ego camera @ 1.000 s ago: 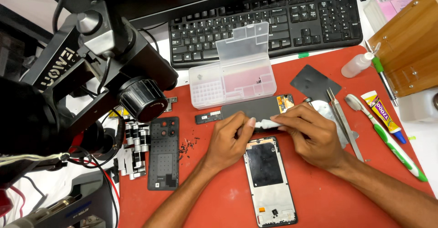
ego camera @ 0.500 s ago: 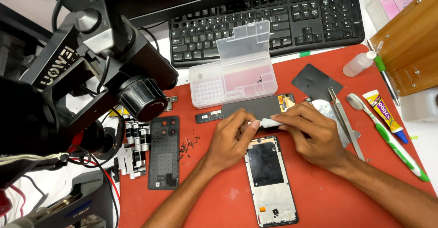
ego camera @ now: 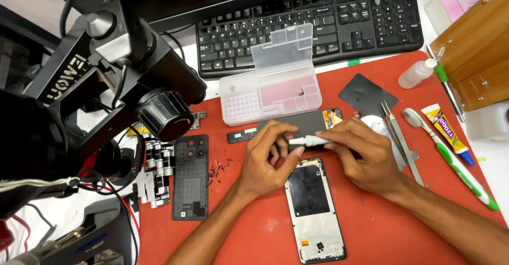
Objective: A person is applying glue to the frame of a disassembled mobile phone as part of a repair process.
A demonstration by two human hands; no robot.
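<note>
Notably, everything was arranged around the phone frame (ego camera: 314,209), which lay flat, open side up, on the red mat (ego camera: 371,228), so places below are given from that frame. Far to its left stood the black microscope arm (ego camera: 122,84), swung aside, probably to leave the work open to direct sight. Just left of the frame lay a black back cover (ego camera: 191,177), inner side up, with a few dark crumbs (ego camera: 218,168) between cover and frame; likely set there to stay within reach but off the working spot. Above the frame, the left hand (ego camera: 265,161) had thumb and fingers closed together on one end of a small white strip-like part (ego camera: 309,141), and the right hand (ego camera: 360,156) pinched the other end, fingers clamped on it. The part was thus held in the air between both hands, just above the frame's top edge; two-point holding presumably kept so thin a piece steady. Exactly what the part was, I could not tell. Beyond the hands sat a clear compartment box (ego camera: 270,82), lid up, presumably for small pieces, and behind it a black keyboard (ego camera: 310,23). Right of the frame lay metal tweezers (ego camera: 400,137), then a green-and-white toothbrush (ego camera: 450,159) and a small glue tube (ego camera: 448,132), all parallel and handles toward the person, convenient for the right hand.
</note>
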